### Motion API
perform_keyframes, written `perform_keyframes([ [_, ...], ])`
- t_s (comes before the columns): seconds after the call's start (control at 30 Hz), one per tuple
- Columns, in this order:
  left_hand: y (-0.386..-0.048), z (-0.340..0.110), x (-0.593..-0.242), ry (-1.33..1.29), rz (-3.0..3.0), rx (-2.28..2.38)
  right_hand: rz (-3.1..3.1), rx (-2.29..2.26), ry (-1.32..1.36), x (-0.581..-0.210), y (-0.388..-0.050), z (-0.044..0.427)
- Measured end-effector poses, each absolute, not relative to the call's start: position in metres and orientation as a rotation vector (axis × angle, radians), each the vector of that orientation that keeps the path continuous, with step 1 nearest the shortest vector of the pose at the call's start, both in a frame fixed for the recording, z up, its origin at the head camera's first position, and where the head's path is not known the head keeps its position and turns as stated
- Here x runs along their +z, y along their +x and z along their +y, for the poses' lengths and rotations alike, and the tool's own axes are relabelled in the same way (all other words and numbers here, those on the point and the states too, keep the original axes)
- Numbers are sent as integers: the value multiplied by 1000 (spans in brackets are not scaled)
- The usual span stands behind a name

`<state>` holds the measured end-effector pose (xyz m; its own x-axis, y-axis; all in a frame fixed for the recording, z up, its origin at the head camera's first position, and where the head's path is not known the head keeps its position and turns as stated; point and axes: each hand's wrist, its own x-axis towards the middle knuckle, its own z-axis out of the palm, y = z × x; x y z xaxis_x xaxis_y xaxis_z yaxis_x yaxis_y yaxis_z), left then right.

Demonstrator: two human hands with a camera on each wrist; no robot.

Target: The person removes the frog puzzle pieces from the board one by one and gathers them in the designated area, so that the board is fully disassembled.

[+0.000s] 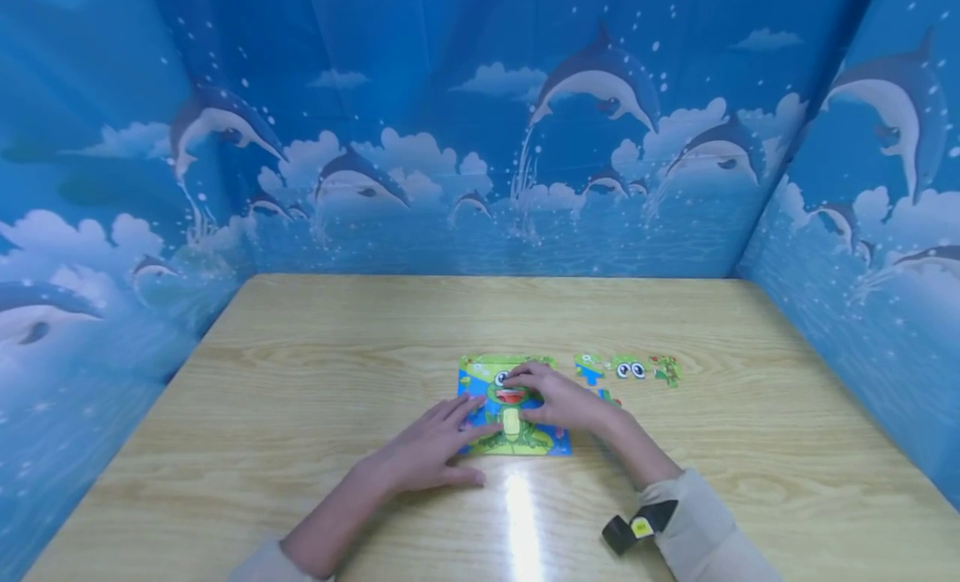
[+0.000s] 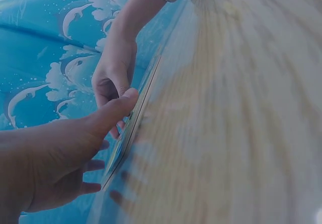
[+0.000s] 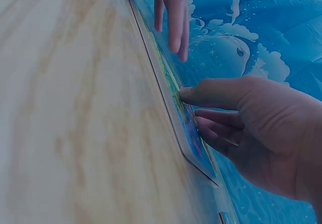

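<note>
A frog jigsaw puzzle (image 1: 555, 442) in a flat tray lies on the table, its blue and green picture partly covered by both hands. My right hand (image 1: 562, 398) reaches over it from the right, curled thumb and fingertips pinching a puzzle piece (image 1: 512, 395) with the frog's red mouth, low against the picture. In the right wrist view the right hand (image 3: 271, 128) has its thumb touching the puzzle's surface (image 3: 191, 133). My left hand (image 1: 431, 449) stays at the puzzle's left edge with fingers spread and fairly straight. In the left wrist view the left hand (image 2: 65, 158) holds nothing.
Loose puzzle pieces lie right of the tray: a blue-green one (image 1: 590, 368), one with two eyes (image 1: 630, 369), a green one with red spots (image 1: 667, 370), and one partly behind the right hand (image 1: 609, 397). Dolphin-print curtains (image 1: 450, 107) enclose the wooden table (image 1: 337, 332).
</note>
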<state>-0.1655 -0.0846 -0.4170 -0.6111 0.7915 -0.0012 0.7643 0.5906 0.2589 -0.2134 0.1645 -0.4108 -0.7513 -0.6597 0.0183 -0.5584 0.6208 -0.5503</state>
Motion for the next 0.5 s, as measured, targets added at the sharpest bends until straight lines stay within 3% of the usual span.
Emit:
perform_keyframes([
  [0.5,-164,-83,-422,1224,2706,375,2669,-774,-1055,-412,-215,165],
])
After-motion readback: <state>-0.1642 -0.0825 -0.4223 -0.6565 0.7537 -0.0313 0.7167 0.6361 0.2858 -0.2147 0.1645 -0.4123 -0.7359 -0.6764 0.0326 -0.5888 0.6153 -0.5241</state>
